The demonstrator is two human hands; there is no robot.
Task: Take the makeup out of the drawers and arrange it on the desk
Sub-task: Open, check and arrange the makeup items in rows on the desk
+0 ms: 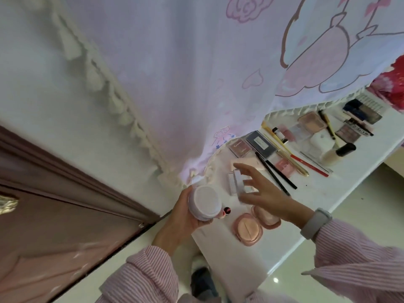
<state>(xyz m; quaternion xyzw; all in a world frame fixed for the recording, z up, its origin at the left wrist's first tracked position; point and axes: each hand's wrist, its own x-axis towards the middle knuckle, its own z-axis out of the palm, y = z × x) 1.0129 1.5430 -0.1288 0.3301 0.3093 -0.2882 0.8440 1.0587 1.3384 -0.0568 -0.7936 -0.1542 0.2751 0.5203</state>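
A person's left hand (185, 217) grips a round lilac powder jar (204, 203) at the near end of a white surface (328, 193), while the right hand (262, 191), fingers spread wide and holding nothing, hovers over small clear compacts (237, 182); an open pink compact (253, 225) lies just below it, and palettes (260, 144), pencils and a foundation bottle (337, 153) lie farther right

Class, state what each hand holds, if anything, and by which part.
The left hand grips the round jar around its side wall. The right hand holds nothing; fingers spread.
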